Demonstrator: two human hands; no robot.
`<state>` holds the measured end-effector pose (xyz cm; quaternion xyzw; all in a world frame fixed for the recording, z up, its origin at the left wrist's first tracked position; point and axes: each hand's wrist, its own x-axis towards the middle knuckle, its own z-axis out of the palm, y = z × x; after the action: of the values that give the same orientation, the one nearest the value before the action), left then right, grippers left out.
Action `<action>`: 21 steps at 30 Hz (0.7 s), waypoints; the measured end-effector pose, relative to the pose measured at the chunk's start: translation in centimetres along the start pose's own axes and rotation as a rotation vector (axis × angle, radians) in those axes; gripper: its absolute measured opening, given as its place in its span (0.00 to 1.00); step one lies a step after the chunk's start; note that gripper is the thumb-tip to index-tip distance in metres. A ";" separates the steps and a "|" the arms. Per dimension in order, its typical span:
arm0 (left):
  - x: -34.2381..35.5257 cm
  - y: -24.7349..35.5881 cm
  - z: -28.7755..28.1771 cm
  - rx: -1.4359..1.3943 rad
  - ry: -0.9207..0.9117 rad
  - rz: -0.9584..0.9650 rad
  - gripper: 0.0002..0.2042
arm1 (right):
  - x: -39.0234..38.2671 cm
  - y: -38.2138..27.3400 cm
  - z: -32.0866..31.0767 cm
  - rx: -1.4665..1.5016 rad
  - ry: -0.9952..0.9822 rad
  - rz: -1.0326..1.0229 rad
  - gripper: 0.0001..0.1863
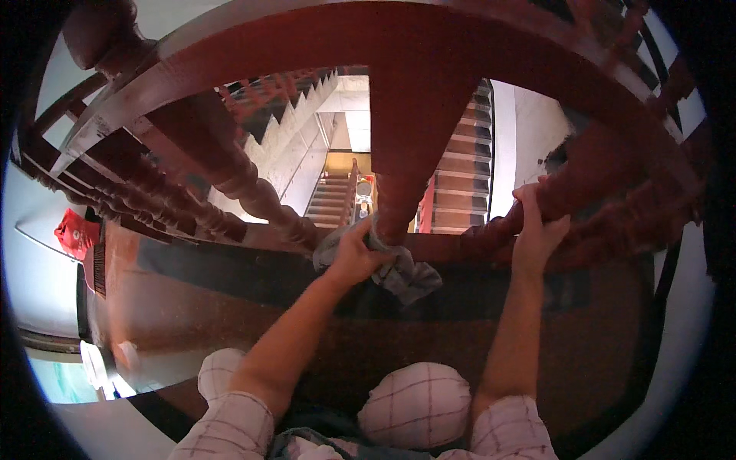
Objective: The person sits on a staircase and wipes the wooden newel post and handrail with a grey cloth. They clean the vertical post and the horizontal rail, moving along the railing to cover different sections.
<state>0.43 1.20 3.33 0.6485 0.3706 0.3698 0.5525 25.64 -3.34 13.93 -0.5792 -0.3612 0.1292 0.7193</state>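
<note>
Clutching a rag (415, 277) against one post (410, 130): left grip (356, 257). Apparently clasping another post (594, 165), at three o'clock: right grip (537, 228).

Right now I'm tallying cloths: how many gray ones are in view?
1: the gray cloth, in the left hand, at the foot of the middle baluster. Others may be hidden.

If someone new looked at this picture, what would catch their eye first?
Probably the dark red wooden handrail arching across the top, with a broad, tapering dark red wooden baluster coming down at centre. At that baluster's foot, the left hand holds a crumpled grey cloth, while the right hand grips a turned dark red baluster farther right. Beyond, a flight of brown steps shows below, right of centre.
</note>
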 end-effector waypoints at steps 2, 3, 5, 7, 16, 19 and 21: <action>1.3 -0.9 -2.0 0.041 -0.149 -0.071 0.23 | 0.5 -0.3 -0.2 0.031 -0.006 -0.021 0.17; 1.5 -0.5 -3.2 0.046 -0.212 -0.156 0.22 | 0.1 -0.5 0.2 0.060 0.021 0.008 0.15; 2.4 0.8 -5.3 0.066 -0.334 -0.322 0.19 | 0.3 0.7 0.1 0.100 0.003 -0.024 0.14; 2.7 -1.2 -7.1 -0.083 -0.284 -0.368 0.17 | 0.4 0.0 0.4 0.031 -0.008 0.026 0.17; 8.6 -2.3 -6.0 -0.723 -0.550 -0.522 0.24 | 1.2 1.1 -0.2 0.066 -0.054 -0.181 0.27; 10.2 -3.1 -4.9 -0.731 -0.619 -0.804 0.25 | 1.0 1.1 -0.3 0.122 -0.087 -0.171 0.27; 9.4 -6.5 -6.0 -0.591 -0.405 -0.757 0.26 | 0.7 0.4 0.1 0.119 -0.097 -0.183 0.27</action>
<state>-1.18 12.96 -1.80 0.3438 0.3447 0.1002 0.8677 26.17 -2.68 13.83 -0.4930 -0.4387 0.1120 0.7429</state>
